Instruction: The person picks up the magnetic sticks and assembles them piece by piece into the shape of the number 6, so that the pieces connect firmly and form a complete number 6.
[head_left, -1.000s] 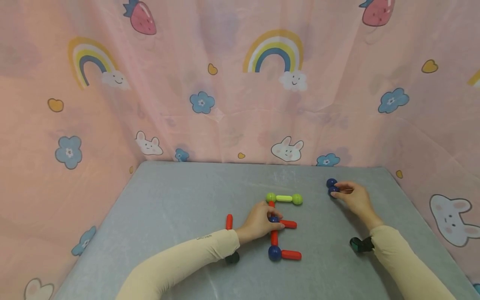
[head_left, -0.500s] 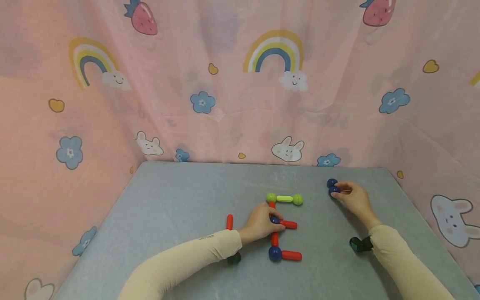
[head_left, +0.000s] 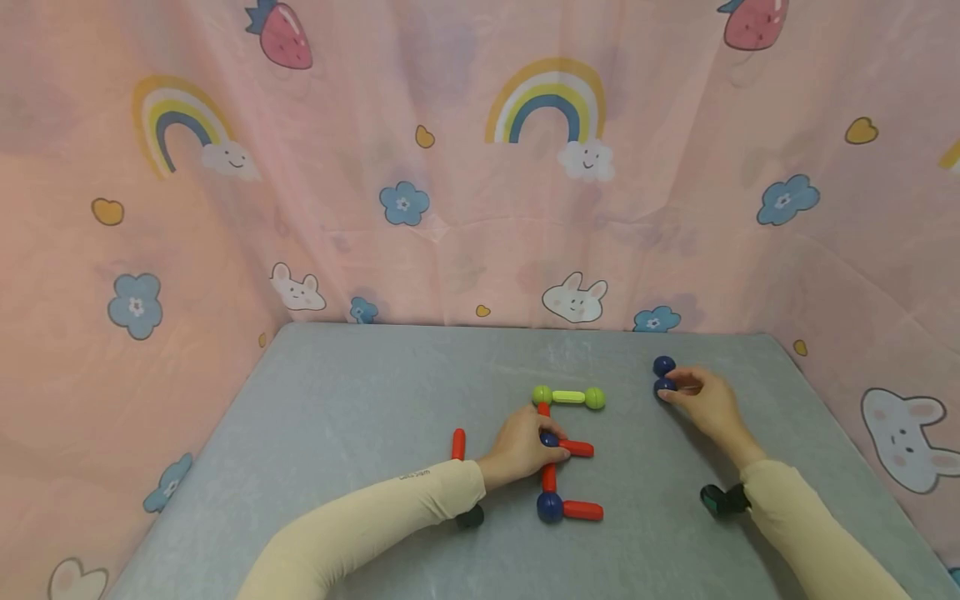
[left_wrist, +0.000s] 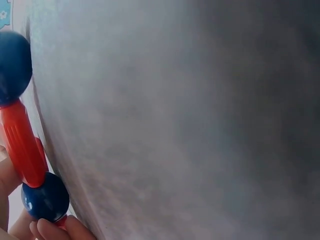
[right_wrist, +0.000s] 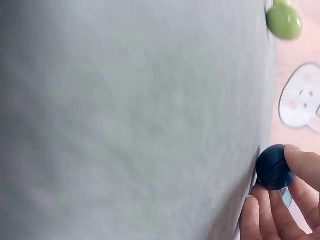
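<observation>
In the head view my left hand (head_left: 519, 448) pinches the middle blue ball (head_left: 550, 438) of a joined E-like figure of rods and balls. A red rod (head_left: 577, 449) points right from that ball. Lower down, another blue ball (head_left: 550, 507) bears a second red rod (head_left: 583, 510). Two green balls with a light green rod (head_left: 568, 397) between them form the figure's far end. At the far right, my right hand (head_left: 708, 408) holds a loose blue ball (head_left: 664, 388) between thumb and fingers, just in front of a further blue ball (head_left: 663, 367).
A separate red rod (head_left: 459, 444) lies left of the figure, partly behind the left sleeve (head_left: 375, 517). Dark devices, such as the wrist camera (head_left: 722, 502), sit at both wrists. The grey table (head_left: 337, 383) ends at a pink printed curtain (head_left: 450, 250).
My right hand has shifted slightly toward me with its blue ball, a little farther from the other one. The left hand keeps its grip on the figure.
</observation>
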